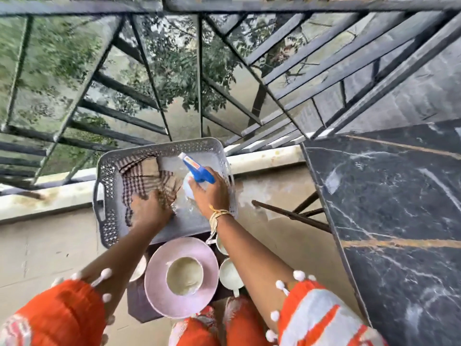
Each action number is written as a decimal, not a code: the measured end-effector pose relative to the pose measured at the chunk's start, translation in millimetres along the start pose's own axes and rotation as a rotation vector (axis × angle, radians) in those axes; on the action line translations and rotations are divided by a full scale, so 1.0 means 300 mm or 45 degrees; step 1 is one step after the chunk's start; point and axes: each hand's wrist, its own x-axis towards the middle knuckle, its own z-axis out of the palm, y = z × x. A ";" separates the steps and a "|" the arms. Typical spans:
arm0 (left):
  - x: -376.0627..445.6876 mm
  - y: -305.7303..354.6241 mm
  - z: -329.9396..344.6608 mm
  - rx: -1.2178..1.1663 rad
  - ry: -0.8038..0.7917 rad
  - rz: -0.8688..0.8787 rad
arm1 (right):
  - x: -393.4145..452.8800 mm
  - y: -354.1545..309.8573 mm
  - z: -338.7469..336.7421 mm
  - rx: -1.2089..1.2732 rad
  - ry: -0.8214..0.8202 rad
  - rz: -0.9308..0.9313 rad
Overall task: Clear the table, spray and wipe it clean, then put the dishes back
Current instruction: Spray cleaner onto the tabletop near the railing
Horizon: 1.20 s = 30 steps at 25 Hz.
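Observation:
A grey perforated basket [107,193] stands on the floor by the railing. Inside it lies a brown checked cloth [142,176], and my left hand [147,208] grips its near end. My right hand [212,193] holds a clear spray bottle with a blue trigger head [198,171], lying tilted in the basket's right half. Nearer to me, a pink plate [159,278] carries a cream bowl [184,275]. White cups [230,273] sit to its right, and another dish [139,268] peeks out on the left. The black marble table [389,196] fills the right side.
A dark metal railing [199,83] with glass panels rises just beyond the basket, with a low pale ledge [50,196] at its foot. A dark bar of the table frame [289,216] juts out under the tabletop. The dishes rest on a dark low stand [139,303].

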 end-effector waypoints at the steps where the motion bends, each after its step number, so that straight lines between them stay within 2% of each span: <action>1: 0.007 -0.007 0.013 -0.007 0.040 0.014 | 0.004 0.008 0.002 0.009 0.023 -0.022; 4: 0.009 -0.034 0.004 -0.057 0.145 0.049 | 0.020 0.004 -0.005 0.055 0.166 0.047; 9: -0.026 0.019 -0.130 -0.321 0.275 -0.083 | 0.061 -0.127 -0.106 0.261 0.254 0.212; 11: -0.093 0.096 -0.225 -0.423 0.326 -0.010 | 0.072 -0.185 -0.156 0.385 0.251 0.329; 16: -0.314 0.324 -0.423 -0.568 0.286 0.274 | 0.060 -0.243 -0.325 0.639 0.144 0.538; 18: -0.376 0.409 -0.459 -0.682 0.219 0.400 | 0.026 -0.268 -0.441 0.770 0.166 0.538; 21: -0.462 0.536 -0.497 -0.827 0.070 0.524 | -0.029 -0.249 -0.610 0.795 0.250 0.590; 25: -0.555 0.669 -0.511 -0.991 -0.027 0.576 | -0.120 -0.205 -0.813 0.762 0.434 0.645; 28: -0.646 0.773 -0.504 -1.085 -0.272 0.553 | -0.216 -0.174 -0.962 0.816 0.632 0.607; 30: -0.732 0.817 -0.484 -1.182 -0.432 0.541 | -0.287 -0.162 -1.043 0.863 0.690 0.569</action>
